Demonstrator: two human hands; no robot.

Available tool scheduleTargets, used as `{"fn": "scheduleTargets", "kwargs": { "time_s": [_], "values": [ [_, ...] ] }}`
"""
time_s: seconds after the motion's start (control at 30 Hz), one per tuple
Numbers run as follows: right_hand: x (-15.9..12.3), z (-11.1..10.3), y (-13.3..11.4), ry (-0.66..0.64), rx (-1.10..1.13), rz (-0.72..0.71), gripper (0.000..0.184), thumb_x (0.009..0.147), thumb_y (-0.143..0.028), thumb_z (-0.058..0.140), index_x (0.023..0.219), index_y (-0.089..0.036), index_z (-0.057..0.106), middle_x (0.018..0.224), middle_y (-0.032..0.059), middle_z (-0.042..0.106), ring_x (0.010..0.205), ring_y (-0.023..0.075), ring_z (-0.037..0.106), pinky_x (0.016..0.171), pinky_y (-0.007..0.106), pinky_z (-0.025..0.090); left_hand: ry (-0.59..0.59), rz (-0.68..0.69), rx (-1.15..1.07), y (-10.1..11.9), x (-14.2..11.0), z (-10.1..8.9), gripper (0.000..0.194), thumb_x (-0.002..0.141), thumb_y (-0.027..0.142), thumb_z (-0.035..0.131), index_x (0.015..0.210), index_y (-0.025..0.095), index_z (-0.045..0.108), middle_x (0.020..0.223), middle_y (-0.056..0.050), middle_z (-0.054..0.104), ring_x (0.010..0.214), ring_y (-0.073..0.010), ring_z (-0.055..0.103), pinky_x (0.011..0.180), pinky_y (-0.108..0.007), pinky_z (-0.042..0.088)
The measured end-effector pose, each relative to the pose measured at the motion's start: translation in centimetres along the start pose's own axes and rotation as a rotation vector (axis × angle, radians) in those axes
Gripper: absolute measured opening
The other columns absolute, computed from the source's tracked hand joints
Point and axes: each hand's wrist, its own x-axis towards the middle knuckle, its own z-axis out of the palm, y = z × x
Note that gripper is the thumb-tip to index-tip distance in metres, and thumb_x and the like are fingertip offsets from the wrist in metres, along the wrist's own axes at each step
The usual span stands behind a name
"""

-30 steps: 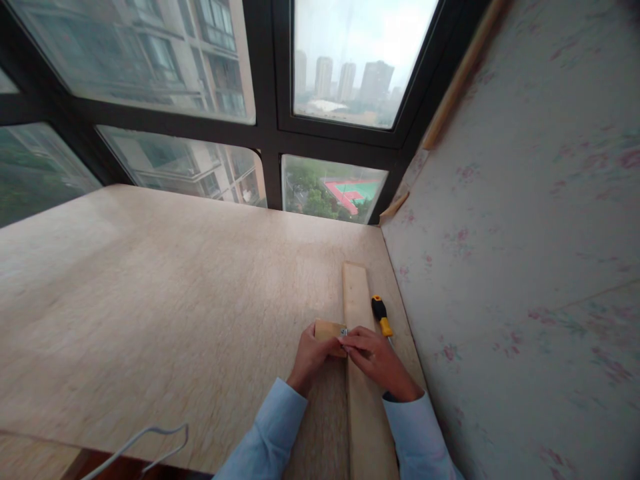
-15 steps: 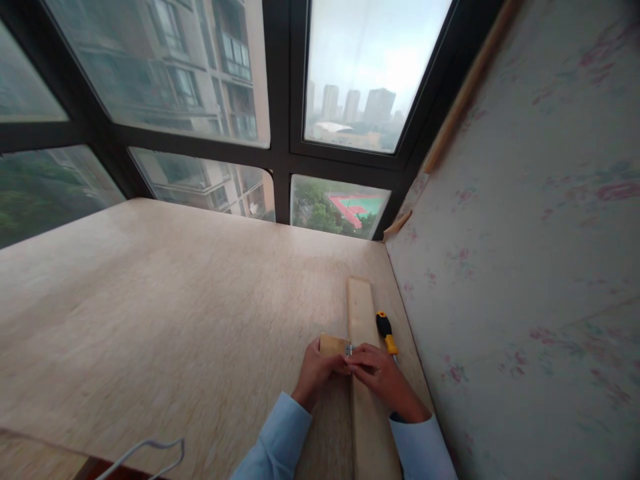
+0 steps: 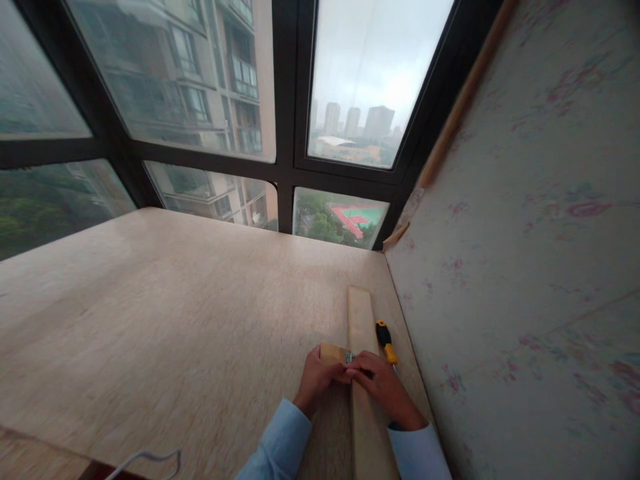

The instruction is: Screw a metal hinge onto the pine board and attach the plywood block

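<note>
My left hand [image 3: 316,379] is closed around a short wooden block [image 3: 331,351], which sits against the left side of a long pale wooden board [image 3: 360,317]. A small silvery metal piece with holes, like a hinge [image 3: 349,358], lies at the joint between block and board. Over the board, my right hand [image 3: 381,385] has its fingertips pinched together at the near edge of that metal piece. Whatever the pinch may hold is too small or hidden to make out. A screwdriver [image 3: 385,339] with a black and yellow handle rests just right of the board.
A wide marbled, wood-toned surface [image 3: 190,320] stretches left to dark-framed windows [image 3: 286,127]. Close on the right stands a wall with flowered paper [image 3: 500,267]. At the bottom left a pale cable [image 3: 145,456] crosses the near edge.
The view has tilted slightly, so everything sits a little lower in the picture. Both hands stay at the block and the metal piece, with only slight finger movement.
</note>
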Motion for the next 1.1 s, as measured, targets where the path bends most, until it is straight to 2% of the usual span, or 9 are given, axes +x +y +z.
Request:
{"fn": "scheduleTargets", "kwargs": {
  "time_s": [0.33, 0.53, 0.73, 1.1],
  "values": [
    [-0.16, 0.22, 0.25, 0.006, -0.029, 0.0, 0.034, 0.098, -0.043, 0.051, 0.085, -0.021, 0.073, 0.081, 0.005, 0.071, 0.079, 0.0202, 0.067, 0.071, 0.03, 0.049, 0.042, 0.031, 0.08, -0.05, 0.12, 0.13, 0.031, 0.05, 0.015, 0.074, 0.079, 0.012, 0.064, 0.068, -0.003, 0.07, 0.059, -0.0179, 0.064, 0.051, -0.026, 0.051],
    [-0.12, 0.46, 0.48, 0.012, -0.058, -0.075, 0.033, 0.094, -0.046, 0.057, 0.08, -0.02, 0.07, 0.077, 0.0047, 0.068, 0.072, 0.019, 0.064, 0.065, 0.028, 0.047, 0.04, 0.021, 0.052, 0.2, -0.22, 0.35, 0.036, 0.048, 0.016, 0.078, 0.081, 0.013, 0.065, 0.07, -0.004, 0.071, 0.062, -0.0189, 0.065, 0.053, -0.026, 0.053],
    [-0.11, 0.55, 0.74, 0.003, -0.065, -0.1, 0.038, 0.094, -0.05, 0.055, 0.076, -0.019, 0.07, 0.074, 0.0046, 0.065, 0.069, 0.0179, 0.061, 0.062, 0.027, 0.044, 0.037, 0.027, 0.057, -0.12, 0.06, 0.22, 0.037, 0.048, 0.014, 0.076, 0.083, 0.011, 0.065, 0.073, -0.005, 0.071, 0.063, -0.019, 0.065, 0.053, -0.026, 0.052],
    [-0.05, 0.26, 0.17, -0.059, -0.016, 0.059, 0.041, 0.096, -0.052, 0.05, 0.081, -0.019, 0.069, 0.081, 0.006, 0.069, 0.079, 0.0208, 0.065, 0.071, 0.03, 0.045, 0.039, 0.031, 0.088, -0.58, 0.44, 0.11, 0.033, 0.05, 0.015, 0.074, 0.081, 0.013, 0.062, 0.068, -0.001, 0.068, 0.06, -0.0173, 0.063, 0.049, -0.024, 0.05]
  ]
}}
